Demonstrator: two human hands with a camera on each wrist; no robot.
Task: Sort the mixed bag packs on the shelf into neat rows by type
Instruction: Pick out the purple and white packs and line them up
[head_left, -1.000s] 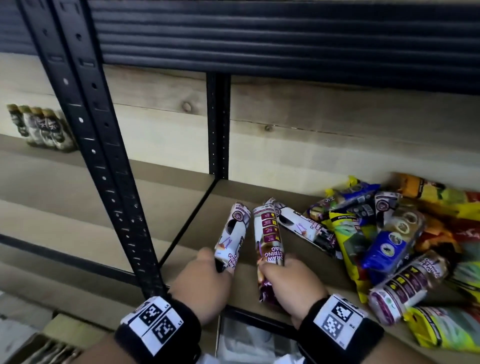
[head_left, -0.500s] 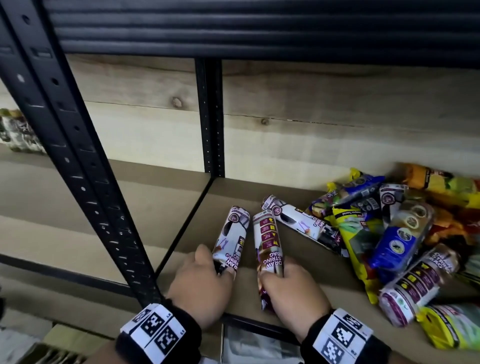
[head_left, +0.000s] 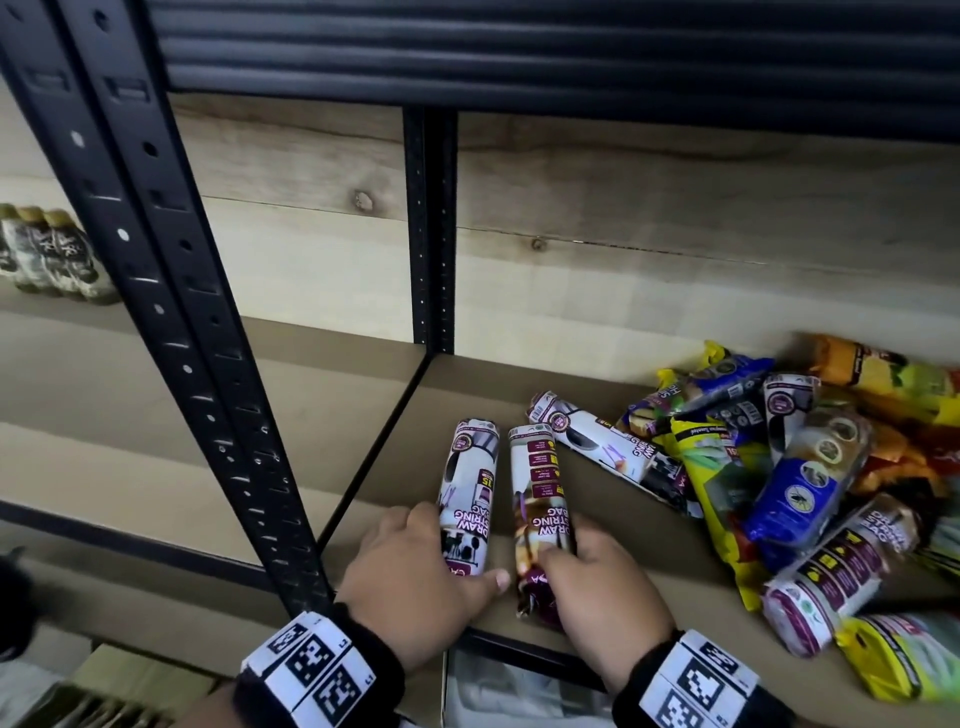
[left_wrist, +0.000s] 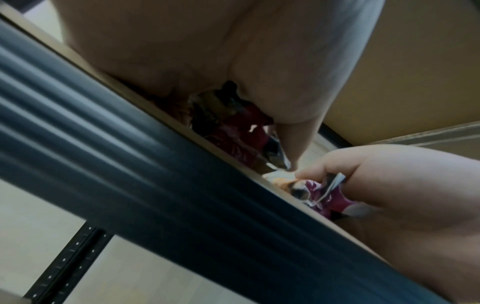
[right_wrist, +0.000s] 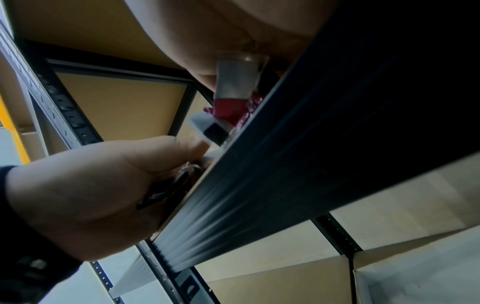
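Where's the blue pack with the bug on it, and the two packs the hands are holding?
blue pack (head_left: 795, 499), head view, on its bug label.
left pack (head_left: 467, 483), head view, mid-body.
right pack (head_left: 537, 483), head view, mid-body.

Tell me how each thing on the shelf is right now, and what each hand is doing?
Left hand: holds the near end of a roll.
Left drawstring bag roll: lying flat, beside the next roll.
Right hand: grips the second roll.
Right drawstring bag roll: lying flat, near end at the shelf edge.
Third drawstring bag roll: lying slanted, untouched.
Mixed pack pile: jumbled, unsorted.
Bottles: upright, in a row.
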